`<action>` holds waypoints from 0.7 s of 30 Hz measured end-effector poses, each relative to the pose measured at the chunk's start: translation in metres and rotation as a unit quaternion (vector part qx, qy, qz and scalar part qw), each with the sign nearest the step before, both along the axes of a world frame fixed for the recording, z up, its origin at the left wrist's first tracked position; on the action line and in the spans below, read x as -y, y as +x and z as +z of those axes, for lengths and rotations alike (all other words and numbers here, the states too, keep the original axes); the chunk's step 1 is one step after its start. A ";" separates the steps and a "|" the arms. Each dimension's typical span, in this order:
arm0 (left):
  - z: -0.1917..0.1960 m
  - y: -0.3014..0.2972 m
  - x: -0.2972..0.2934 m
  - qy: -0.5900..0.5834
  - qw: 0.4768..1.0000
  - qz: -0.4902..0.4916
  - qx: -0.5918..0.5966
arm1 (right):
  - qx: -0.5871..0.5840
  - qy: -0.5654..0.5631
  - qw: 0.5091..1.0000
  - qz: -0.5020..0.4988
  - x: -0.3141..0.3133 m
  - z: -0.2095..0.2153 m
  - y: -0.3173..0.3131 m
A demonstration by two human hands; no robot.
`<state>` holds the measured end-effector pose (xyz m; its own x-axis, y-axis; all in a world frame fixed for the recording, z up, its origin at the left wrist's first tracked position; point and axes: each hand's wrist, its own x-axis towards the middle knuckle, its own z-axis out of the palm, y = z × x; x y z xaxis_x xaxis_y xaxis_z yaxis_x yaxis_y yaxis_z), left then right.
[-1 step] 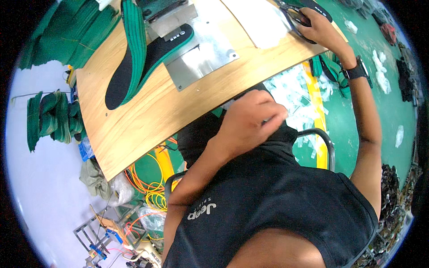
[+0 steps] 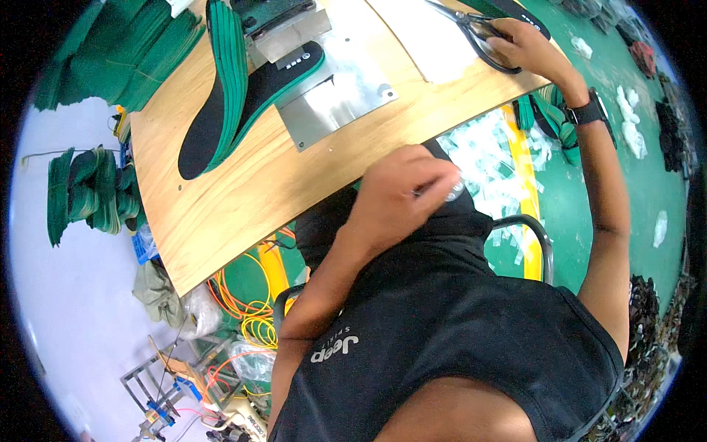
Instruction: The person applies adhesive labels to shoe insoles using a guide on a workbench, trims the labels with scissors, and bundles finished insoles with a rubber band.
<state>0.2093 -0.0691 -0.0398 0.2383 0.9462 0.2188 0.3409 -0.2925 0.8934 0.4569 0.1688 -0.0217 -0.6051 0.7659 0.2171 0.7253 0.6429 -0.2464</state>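
Note:
My left hand (image 2: 398,195) is above my lap, in front of the table's near edge. Its fingers are curled and pressed together, and what they hold, if anything, is hidden. Just beyond its fingertips, small white round marks show on something black. My right hand (image 2: 526,48) is at the table's far right, its fingers curled on the handles of black scissors (image 2: 482,53), whose blades point up and left. A black insole (image 2: 197,144) lies on the table, with a stack of green-edged insoles (image 2: 230,81) over part of it. Its wide end lies beneath a metal block (image 2: 294,44).
The wooden table (image 2: 221,236) carries a shiny metal plate (image 2: 335,110), a white sheet (image 2: 423,37) and piled green insoles (image 2: 125,59) at far left. White scraps (image 2: 482,155) litter the green floor. A chair's armrest (image 2: 541,236) stands right; coiled yellow hoses (image 2: 258,328) lie lower left.
My left hand has shifted slightly left, uncovering the white marks by its fingertips. At my right hand, more of the scissors shows, and they sit a little further left.

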 end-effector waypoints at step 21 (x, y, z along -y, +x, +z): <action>0.068 -0.205 -0.024 0.016 0.912 0.295 -0.284 | -0.379 -0.363 0.846 0.097 0.179 -0.029 -0.134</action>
<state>0.0043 -0.0448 0.0279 -0.2276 0.9417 0.2479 0.8527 0.0698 0.5177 0.3229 -0.0106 -0.0509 -0.6327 0.7659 0.1146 0.0795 0.2115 -0.9741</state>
